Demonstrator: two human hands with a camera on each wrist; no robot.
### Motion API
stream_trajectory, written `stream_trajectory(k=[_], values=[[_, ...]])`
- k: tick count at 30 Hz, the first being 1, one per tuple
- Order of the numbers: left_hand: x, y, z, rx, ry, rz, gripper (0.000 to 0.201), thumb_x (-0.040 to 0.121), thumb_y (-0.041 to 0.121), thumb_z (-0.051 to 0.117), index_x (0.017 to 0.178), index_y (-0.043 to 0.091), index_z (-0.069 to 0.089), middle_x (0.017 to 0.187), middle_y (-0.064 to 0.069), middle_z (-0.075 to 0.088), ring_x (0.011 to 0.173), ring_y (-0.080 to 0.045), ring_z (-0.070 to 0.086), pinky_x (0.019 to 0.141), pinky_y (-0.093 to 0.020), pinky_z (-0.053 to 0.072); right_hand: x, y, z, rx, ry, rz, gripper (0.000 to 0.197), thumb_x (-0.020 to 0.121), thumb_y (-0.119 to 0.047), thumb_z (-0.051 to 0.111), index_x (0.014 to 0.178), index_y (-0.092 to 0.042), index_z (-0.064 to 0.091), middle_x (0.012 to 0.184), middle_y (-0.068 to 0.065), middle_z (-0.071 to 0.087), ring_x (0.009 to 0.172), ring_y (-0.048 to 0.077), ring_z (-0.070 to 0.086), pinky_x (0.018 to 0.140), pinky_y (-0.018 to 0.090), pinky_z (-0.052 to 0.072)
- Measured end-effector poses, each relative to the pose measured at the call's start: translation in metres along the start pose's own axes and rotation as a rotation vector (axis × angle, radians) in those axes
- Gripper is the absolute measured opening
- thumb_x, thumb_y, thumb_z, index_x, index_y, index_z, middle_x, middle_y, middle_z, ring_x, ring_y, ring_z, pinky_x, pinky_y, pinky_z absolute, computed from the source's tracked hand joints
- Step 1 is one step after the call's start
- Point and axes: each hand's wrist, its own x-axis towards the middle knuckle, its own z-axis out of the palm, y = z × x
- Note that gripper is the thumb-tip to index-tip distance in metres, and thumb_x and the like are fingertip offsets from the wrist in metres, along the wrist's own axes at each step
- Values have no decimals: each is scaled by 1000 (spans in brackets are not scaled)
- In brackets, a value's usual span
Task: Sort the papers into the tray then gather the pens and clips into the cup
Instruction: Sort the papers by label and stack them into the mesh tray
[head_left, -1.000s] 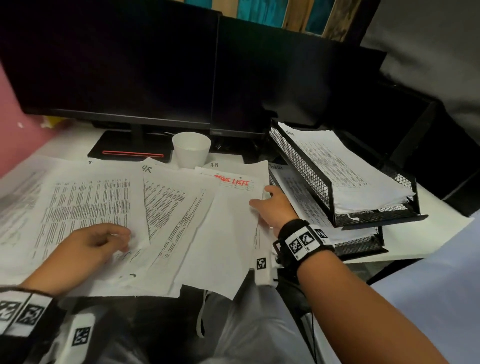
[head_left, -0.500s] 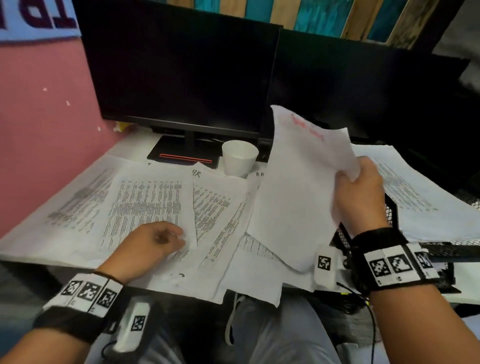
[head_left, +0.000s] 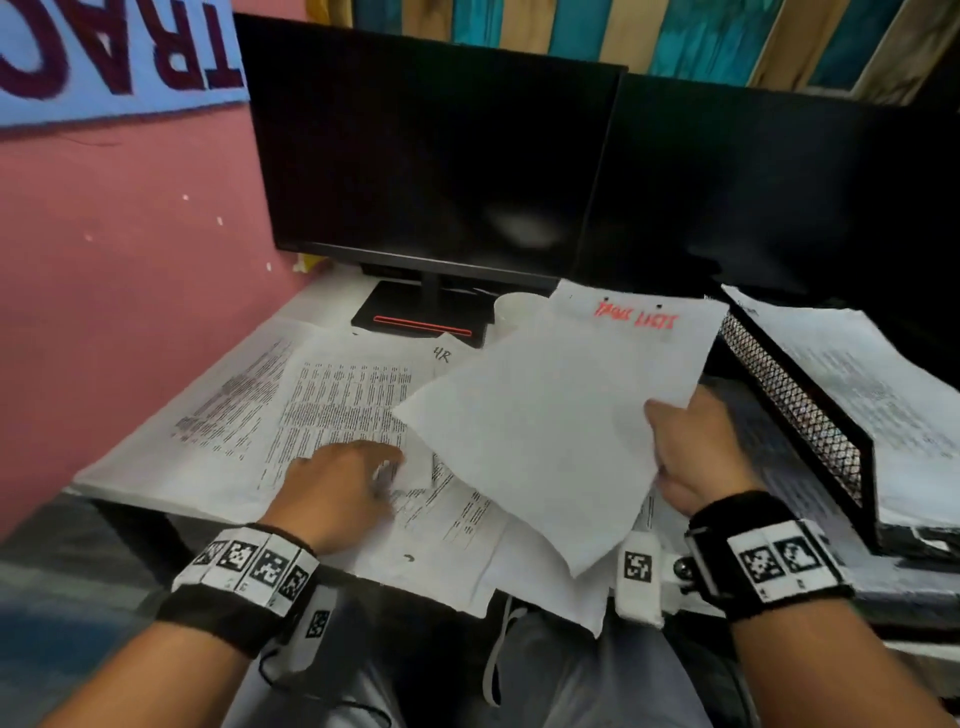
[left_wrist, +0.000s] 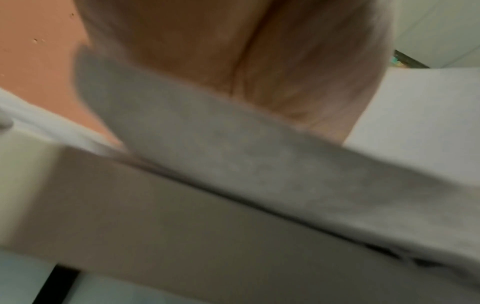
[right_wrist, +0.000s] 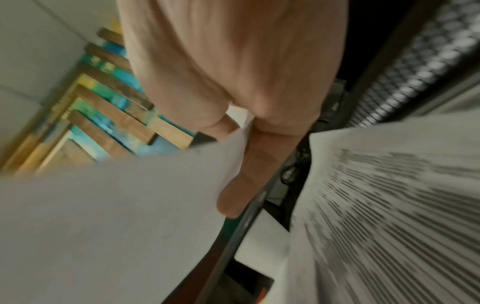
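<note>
My right hand (head_left: 691, 447) pinches the right edge of a white sheet with red handwriting (head_left: 561, 415), held up above the desk; the right wrist view shows that hand (right_wrist: 233, 127) with the sheet (right_wrist: 116, 216) between thumb and fingers. My left hand (head_left: 337, 483) rests on the printed papers (head_left: 343, 410) spread over the desk, and its fingers are hidden in the blurred left wrist view. A black mesh paper tray (head_left: 795, 415) stands at the right, holding a stack of printed papers (head_left: 878, 405). The white cup (head_left: 511, 312) peeks out behind the lifted sheet.
Two dark monitors (head_left: 431, 156) stand at the back of the desk, one on a black base with a red stripe (head_left: 421, 325). A pink wall (head_left: 130, 286) borders the left. My lap is below the desk's front edge.
My right hand has lifted the red-lettered sheet off the pile and lowered it flatter to the left of the tray. The left hand stays on the papers.
</note>
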Motion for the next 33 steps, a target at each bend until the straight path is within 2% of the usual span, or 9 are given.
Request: stream_trajectory(k=[5,11,14,16,18,21,24,28,33], values=[[5,-8,-7,-129,96,-79,29,101,18,58,73,27,61,70,2,67,68,-23,64,56,-28,39,-6,38,12,-20,-114,171,43,95,11,49,125,-12,71,115,12,79,103,36,76,88,51,63],[2,1,-29,-436,361,-24,50,108,29,57,59,26,48,48,9,40,50,-9,38,54,-30,28,-16,38,15,28,-182,264,43,101,11,44,123,-14,72,117,11,79,106,34,75,92,48,60],[-5,25,-24,-471,244,119,30,106,29,61,85,46,74,81,18,64,76,-4,60,72,-24,43,-17,37,20,117,-158,319,34,105,5,45,126,-9,69,119,13,78,109,35,73,97,48,58],[-10,42,-11,-393,100,232,28,107,25,60,129,35,75,121,21,67,115,-1,64,94,-13,42,-18,37,24,154,-132,344,28,109,-8,49,131,-8,66,121,13,77,111,34,73,103,52,56],[-14,54,4,-340,-57,340,35,108,23,57,139,34,69,137,24,63,130,0,60,99,-2,36,-20,36,27,222,-133,379,28,110,-25,52,128,-9,67,119,13,79,109,33,75,105,56,55],[-20,67,20,-280,-252,425,38,111,26,50,142,42,64,143,21,64,130,-1,61,105,-6,41,-24,37,30,229,-208,389,29,108,-31,56,126,-12,69,118,13,80,109,34,76,103,57,55],[-20,71,22,-366,-359,421,40,111,29,52,145,46,60,139,27,64,121,13,59,102,0,35,-25,43,26,36,-229,272,31,101,0,59,126,-13,72,116,12,80,108,35,76,100,62,57],[-6,50,10,-447,-301,345,43,108,26,53,136,59,57,143,36,54,137,9,50,119,-18,34,-19,40,10,-68,-135,242,40,97,8,51,115,-18,76,106,7,82,99,34,78,89,59,62],[11,8,0,-138,-249,224,55,98,36,67,150,44,52,144,17,61,128,-6,61,110,-22,44,-9,30,-10,-121,-72,232,40,98,7,49,115,-19,75,111,10,80,98,36,77,89,60,62]])
